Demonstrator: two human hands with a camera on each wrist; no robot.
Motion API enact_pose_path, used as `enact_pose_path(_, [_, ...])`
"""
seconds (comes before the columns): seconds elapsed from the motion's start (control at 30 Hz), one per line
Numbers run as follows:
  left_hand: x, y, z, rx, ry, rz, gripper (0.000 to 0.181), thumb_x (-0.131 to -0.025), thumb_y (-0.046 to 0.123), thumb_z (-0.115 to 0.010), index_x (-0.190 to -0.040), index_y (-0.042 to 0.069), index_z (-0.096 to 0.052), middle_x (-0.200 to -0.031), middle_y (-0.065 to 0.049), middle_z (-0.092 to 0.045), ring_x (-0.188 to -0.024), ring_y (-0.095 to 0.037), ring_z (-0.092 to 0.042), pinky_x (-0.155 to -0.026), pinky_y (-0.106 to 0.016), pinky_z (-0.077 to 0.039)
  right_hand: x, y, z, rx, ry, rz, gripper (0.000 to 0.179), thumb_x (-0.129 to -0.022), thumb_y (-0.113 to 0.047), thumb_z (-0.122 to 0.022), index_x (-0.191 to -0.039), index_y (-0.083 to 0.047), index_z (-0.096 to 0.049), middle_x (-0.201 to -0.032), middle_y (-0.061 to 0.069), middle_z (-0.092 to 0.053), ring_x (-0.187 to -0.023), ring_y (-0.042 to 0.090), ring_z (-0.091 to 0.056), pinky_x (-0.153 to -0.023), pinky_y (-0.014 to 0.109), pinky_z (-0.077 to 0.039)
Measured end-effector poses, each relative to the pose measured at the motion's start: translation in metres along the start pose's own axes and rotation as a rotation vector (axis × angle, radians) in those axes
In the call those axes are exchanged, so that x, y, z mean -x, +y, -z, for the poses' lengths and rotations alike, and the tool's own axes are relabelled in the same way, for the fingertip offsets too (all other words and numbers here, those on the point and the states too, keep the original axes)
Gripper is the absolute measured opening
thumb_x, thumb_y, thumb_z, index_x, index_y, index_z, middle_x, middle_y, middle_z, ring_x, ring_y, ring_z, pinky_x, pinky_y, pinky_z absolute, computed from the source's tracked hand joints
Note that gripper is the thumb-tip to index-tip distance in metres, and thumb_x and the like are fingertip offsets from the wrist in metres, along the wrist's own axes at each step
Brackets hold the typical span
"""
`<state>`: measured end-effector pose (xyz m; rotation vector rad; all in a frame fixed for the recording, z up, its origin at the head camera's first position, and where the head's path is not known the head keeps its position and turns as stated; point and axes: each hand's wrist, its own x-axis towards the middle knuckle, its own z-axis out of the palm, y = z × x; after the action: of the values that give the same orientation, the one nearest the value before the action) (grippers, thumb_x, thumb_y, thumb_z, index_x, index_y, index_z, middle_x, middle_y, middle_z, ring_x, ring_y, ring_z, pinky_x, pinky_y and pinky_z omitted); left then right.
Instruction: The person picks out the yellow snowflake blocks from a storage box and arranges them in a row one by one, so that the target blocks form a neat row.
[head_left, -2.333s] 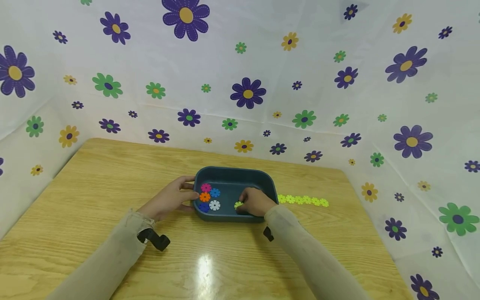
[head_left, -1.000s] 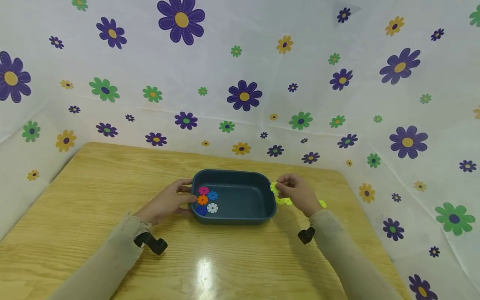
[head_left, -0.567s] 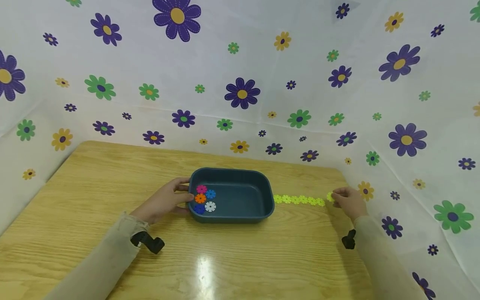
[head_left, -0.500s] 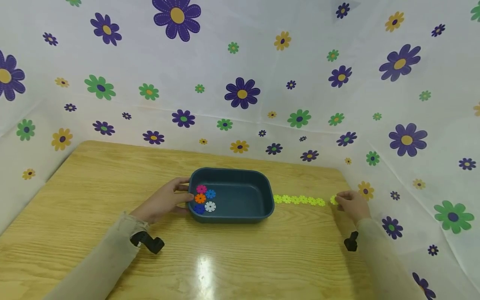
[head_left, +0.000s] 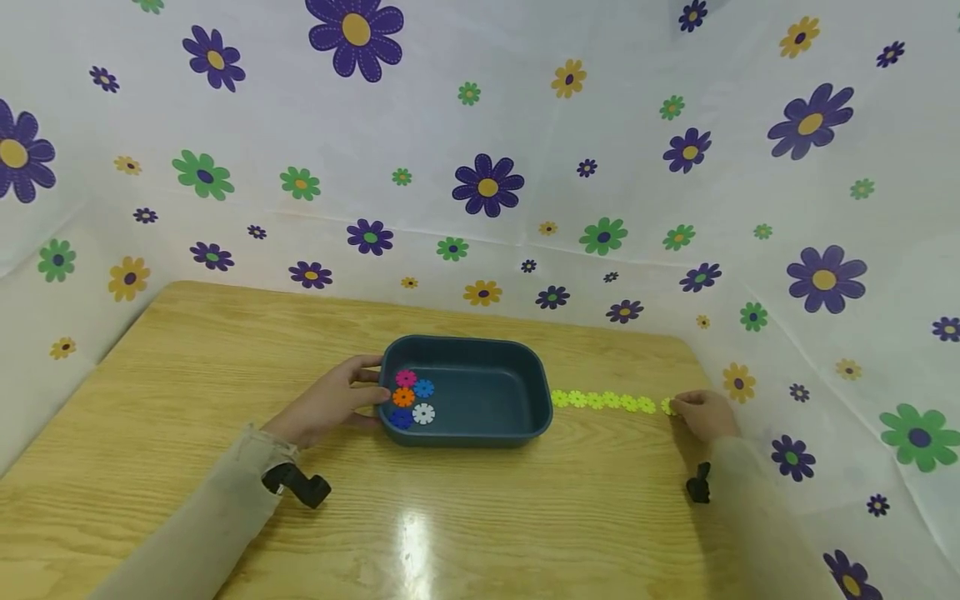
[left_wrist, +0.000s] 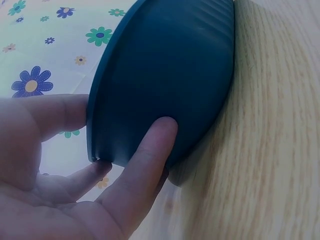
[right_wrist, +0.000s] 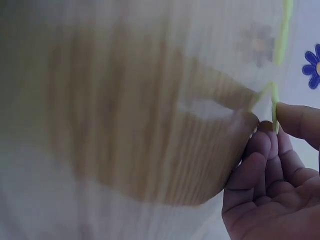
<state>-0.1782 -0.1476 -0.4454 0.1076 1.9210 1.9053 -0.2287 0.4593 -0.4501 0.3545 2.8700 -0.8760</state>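
Observation:
At the left end of a dark blue-green plastic tub (head_left: 480, 437), my left hand (head_left: 341, 400) holds the wall. One finger presses the tub's outer wall (left_wrist: 165, 75) in the left wrist view, and another digit reaches the rim. Far right, my right hand (head_left: 705, 415) pinches a yellow notched flower disc (head_left: 667, 406) close to the tabletop. In the right wrist view that yellow disc (right_wrist: 275, 102) appears edge-on between thumb and fingers. Just left of it lies a row of several matching yellow discs (head_left: 611, 401), running from the tub's right side.
Inside the tub, at its left end, lie a pink disc (head_left: 406, 378), an orange disc (head_left: 403, 397), a light blue disc (head_left: 423, 388), a dark blue disc (head_left: 401, 417) and a white disc (head_left: 423, 413). A flower-print cloth (head_left: 420, 125) stands around the wooden table (head_left: 480, 517).
My right hand took a yellow disc out of the tub, carried it right past the row, and lowered it at the row's right end. The left hand has stayed on the tub.

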Motion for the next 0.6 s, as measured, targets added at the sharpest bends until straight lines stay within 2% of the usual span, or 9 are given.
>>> enact_pose_path(0.17, [0.0000, -0.0011, -0.0005, -0.004, 0.001, -0.003, 0.069, -0.103, 0.007, -0.063, -0.161, 0.004, -0.027, -0.152, -0.029, -0.036, -0.117, -0.038, -0.063, -0.091, -0.047, -0.062, -0.0016, -0.0009, -0.0035, 0.039, -0.015, 0.022, 0.042, -0.102, -0.031, -0.059, -0.119, 0.005, -0.069, -0.123, 0.029, -0.065, -0.107, 0.043, -0.060, -0.085, 0.053, -0.053])
enact_pose_path(0.27, [-0.0007, -0.0009, -0.0008, -0.007, 0.001, -0.009, 0.068, -0.103, 0.007, -0.063, -0.161, 0.003, -0.027, -0.151, -0.029, -0.036, -0.116, -0.038, -0.064, -0.091, -0.047, -0.062, 0.0001, -0.0031, -0.0044, 0.053, -0.015, 0.034, 0.038, -0.102, -0.029, -0.057, -0.116, 0.005, -0.069, -0.124, 0.030, -0.064, -0.108, 0.045, -0.059, -0.087, 0.057, -0.052])
enact_pose_path(0.47, [-0.0033, -0.0014, -0.0008, -0.009, 0.002, -0.005, 0.068, -0.103, 0.008, -0.063, -0.161, 0.003, -0.027, -0.152, -0.029, -0.036, -0.117, -0.037, -0.063, -0.091, -0.047, -0.062, 0.0043, -0.0060, -0.0048, 0.059, -0.010, 0.020, 0.039, -0.102, -0.029, -0.056, -0.117, 0.006, -0.067, -0.122, 0.030, -0.064, -0.103, 0.041, -0.060, -0.085, 0.053, -0.053])
enact_pose_path(0.6, [-0.0038, -0.0019, -0.0004, -0.004, 0.000, -0.001, 0.068, -0.103, 0.008, -0.063, -0.161, 0.004, -0.027, -0.152, -0.029, -0.036, -0.117, -0.038, -0.063, -0.091, -0.047, -0.062, 0.0067, -0.0093, -0.0031, 0.060, -0.009, 0.017, 0.042, -0.102, -0.028, -0.051, -0.120, 0.008, -0.065, -0.112, 0.025, -0.066, -0.093, 0.034, -0.059, -0.078, 0.045, -0.052])
